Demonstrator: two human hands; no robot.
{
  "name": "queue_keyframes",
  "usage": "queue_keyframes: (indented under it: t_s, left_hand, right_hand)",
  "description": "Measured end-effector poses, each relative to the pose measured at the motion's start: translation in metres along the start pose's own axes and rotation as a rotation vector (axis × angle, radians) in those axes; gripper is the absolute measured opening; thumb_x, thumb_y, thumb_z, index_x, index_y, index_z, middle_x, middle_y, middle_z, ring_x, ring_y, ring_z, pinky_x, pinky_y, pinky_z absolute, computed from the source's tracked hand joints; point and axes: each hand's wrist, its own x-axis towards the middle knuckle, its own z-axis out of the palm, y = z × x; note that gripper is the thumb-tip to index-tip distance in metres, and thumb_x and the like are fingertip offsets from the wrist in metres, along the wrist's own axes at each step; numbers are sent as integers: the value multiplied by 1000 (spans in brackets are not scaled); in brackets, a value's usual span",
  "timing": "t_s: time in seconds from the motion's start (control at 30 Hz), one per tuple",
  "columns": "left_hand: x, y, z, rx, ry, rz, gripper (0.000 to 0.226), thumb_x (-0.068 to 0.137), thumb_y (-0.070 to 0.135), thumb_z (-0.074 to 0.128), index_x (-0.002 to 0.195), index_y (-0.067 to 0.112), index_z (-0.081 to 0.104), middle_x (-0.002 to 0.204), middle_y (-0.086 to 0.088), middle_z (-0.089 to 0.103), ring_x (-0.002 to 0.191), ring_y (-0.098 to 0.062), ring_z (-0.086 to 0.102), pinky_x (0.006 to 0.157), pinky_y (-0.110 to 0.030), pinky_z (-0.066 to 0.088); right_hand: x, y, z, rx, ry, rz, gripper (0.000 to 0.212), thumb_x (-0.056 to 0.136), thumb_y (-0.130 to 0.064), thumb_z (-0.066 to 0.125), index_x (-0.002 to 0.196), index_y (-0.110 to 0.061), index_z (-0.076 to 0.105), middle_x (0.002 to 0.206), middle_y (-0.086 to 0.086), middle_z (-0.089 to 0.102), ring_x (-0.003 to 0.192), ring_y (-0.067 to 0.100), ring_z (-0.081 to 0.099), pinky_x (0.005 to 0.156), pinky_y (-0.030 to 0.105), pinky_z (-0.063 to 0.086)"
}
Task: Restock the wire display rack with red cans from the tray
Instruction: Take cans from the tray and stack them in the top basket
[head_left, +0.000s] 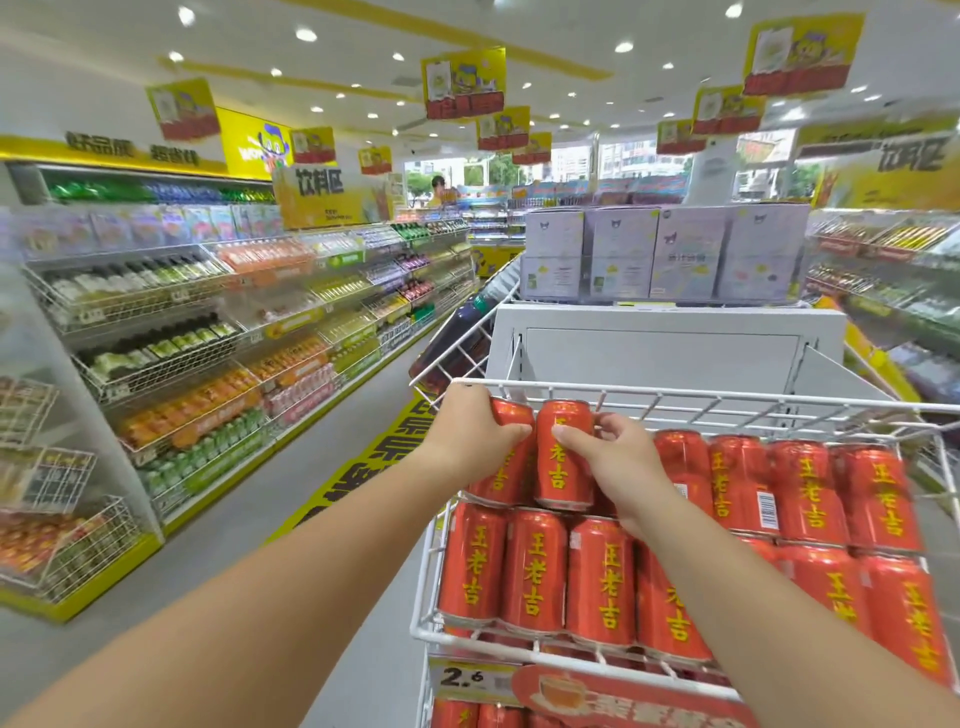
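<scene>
A white wire display rack (675, 402) at the right holds two stacked layers of red cans with yellow characters. My left hand (475, 434) grips a red can (511, 462) at the upper layer's far left corner. My right hand (618, 467) holds the neighbouring red can (563, 460), thumb on its front, fingers behind its top. Both cans stand upright on the lower row of cans (535, 571). More upper-layer cans (800, 488) fill the rack to the right. No tray is in view.
A price strip reading 2.6 (467, 678) runs under the rack, with more cans below. A grey panel (665, 348) and stacked pale boxes (665, 254) rise behind. Drink shelves (208, 332) line the aisle at left; a person (441, 189) stands far back.
</scene>
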Motion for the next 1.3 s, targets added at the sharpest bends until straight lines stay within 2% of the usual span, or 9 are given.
queue_keyframes:
  t_s: [0.1, 0.23, 0.43, 0.57, 0.63, 0.83, 0.97, 1.13, 1.3]
  left_hand:
    - [4, 0, 10, 109, -15, 14, 37, 86, 42, 72, 102, 10, 63, 111, -10, 54, 94, -29, 64, 85, -36, 53]
    - [3, -5, 11, 240, -33, 46, 43, 97, 42, 59, 126, 10, 54, 131, -14, 46, 109, -35, 60, 90, -38, 47]
    - [6, -11, 2, 796, 117, 340, 49, 96, 60, 45, 105, 15, 64, 105, -3, 71, 109, -29, 49, 88, -36, 41]
    - [11, -27, 0, 889, 144, 391, 51, 96, 63, 39, 99, 19, 65, 104, 0, 69, 104, -28, 49, 88, -41, 38]
    - [7, -36, 6, 923, 169, 389, 52, 97, 61, 37, 98, 17, 65, 101, -3, 67, 100, -30, 52, 84, -42, 40]
    - [1, -43, 13, 929, 262, 385, 48, 94, 57, 40, 90, 15, 63, 87, -4, 66, 90, -31, 56, 76, -42, 38]
    - [-6, -45, 8, 882, 205, 413, 54, 93, 57, 33, 111, 15, 61, 109, -8, 65, 99, -32, 54, 80, -43, 39]
    - [-30, -58, -2, 804, 145, 470, 74, 88, 62, 28, 141, 14, 48, 148, -19, 47, 116, -37, 52, 95, -46, 43]
    - [-65, -80, -10, 773, 1, 386, 83, 93, 70, 25, 159, 20, 16, 165, -17, 17, 147, -39, 23, 117, -59, 23]
  right_hand:
    - [-2, 1, 1, -12, -15, -24, 42, 75, -25, 86, 110, -11, 68, 104, 9, 75, 89, 22, 75, 71, 34, 61]
    - [-3, 4, -1, -85, -10, -25, 32, 76, -32, 84, 100, -14, 73, 97, 4, 77, 87, 20, 75, 80, 40, 62]
    - [-5, -2, 4, -266, -8, -79, 41, 78, -42, 80, 111, -19, 69, 101, -3, 75, 90, 12, 72, 85, 38, 59]
    - [-9, -10, 5, -529, 23, -190, 56, 78, -53, 75, 122, -20, 66, 112, -3, 65, 102, 17, 63, 95, 33, 49]
    - [-12, -16, 8, -570, -16, -180, 43, 85, -44, 74, 119, -19, 66, 105, -5, 61, 96, 15, 58, 88, 27, 45]
    - [-15, -12, 16, -715, -6, -189, 50, 84, -55, 66, 119, -21, 65, 111, 8, 68, 98, 26, 64, 91, 40, 52]
    - [-22, -16, 11, -936, -4, -259, 68, 91, -57, 55, 144, -16, 46, 141, 11, 51, 129, 30, 49, 107, 41, 40]
    - [-44, -20, 6, -1363, 8, -446, 79, 91, -66, 38, 155, -22, 26, 157, 12, 34, 144, 33, 30, 118, 47, 26]
    - [-82, -9, 12, -1524, -47, -487, 83, 91, -70, 25, 159, -25, 13, 168, 10, 10, 154, 31, 7, 124, 50, 8]
